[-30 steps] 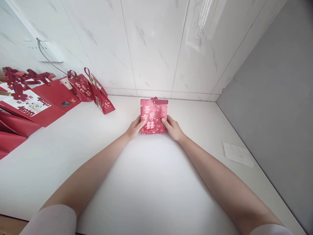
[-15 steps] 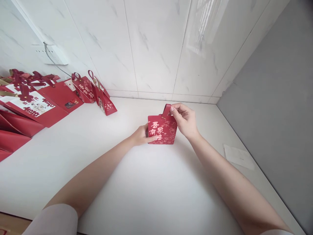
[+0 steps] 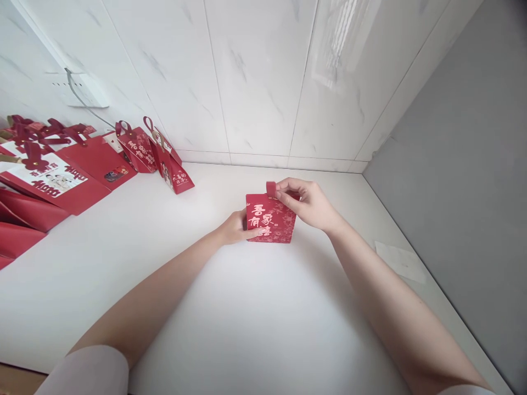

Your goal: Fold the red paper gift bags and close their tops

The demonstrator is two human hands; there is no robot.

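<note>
Head view: the red bag (image 3: 284, 222) is upright mid-frame, words (image 3: 267, 219) facing us, strap (image 3: 270, 189) up, longer side hard to tell. The left hand (image 3: 234, 228) grips its left side; the right hand (image 3: 309, 204) pinches the strap.

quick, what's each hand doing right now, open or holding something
Left hand: closed on the left side of the red bag, thumb across its front.
Right hand: fingers pinching the ribbon loop on top.

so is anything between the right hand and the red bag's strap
Nothing visible: the right hand pinches the strap on top of the red bag, and the left hand holds the bag's side. Other red bags stand apart to the left.
</note>
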